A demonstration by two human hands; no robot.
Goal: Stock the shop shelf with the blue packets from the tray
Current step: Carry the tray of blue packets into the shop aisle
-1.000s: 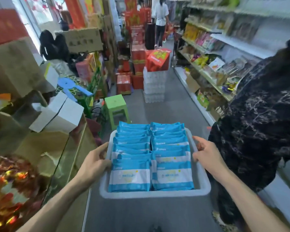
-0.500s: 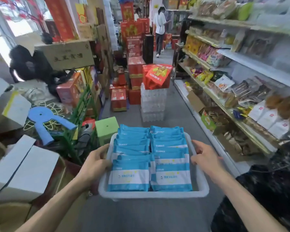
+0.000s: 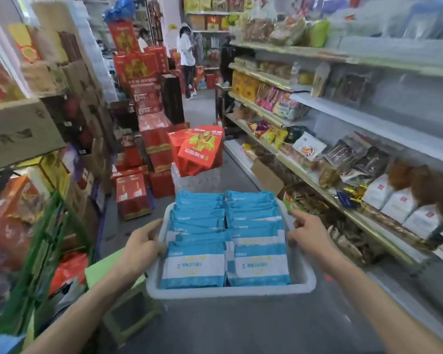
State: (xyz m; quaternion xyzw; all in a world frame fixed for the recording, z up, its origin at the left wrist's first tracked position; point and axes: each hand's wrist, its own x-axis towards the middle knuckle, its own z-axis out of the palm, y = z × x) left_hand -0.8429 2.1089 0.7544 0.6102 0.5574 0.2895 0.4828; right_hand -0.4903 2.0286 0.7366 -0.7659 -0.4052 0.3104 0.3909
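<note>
Gripping the tray point(image 3: 228, 290) between left hand point(image 3: 141, 242) and right hand point(image 3: 306, 233), fingers curled over its side rims. Between the hands, two full rows of packets point(image 3: 197, 264), none lifted out. Beyond the right hand, the shelf point(image 3: 368, 221), showing no blue. Stocking seemingly not begun.

Head cam: white tray point(image 3: 230, 290) carried by its side rims. Left hand point(image 3: 141, 245) curls over the left rim and right hand point(image 3: 308, 237) grips the right rim. Blue packets point(image 3: 228, 241) fill it in two overlapping rows. Shop shelf point(image 3: 368, 221) runs along the right, stocked with bagged snacks. Green stool point(image 3: 101, 270) sits low, left of the tray. Red boxes point(image 3: 132, 198) are stacked ahead on the left. Person in a white top point(image 3: 186, 49) stands far down the aisle.
</note>
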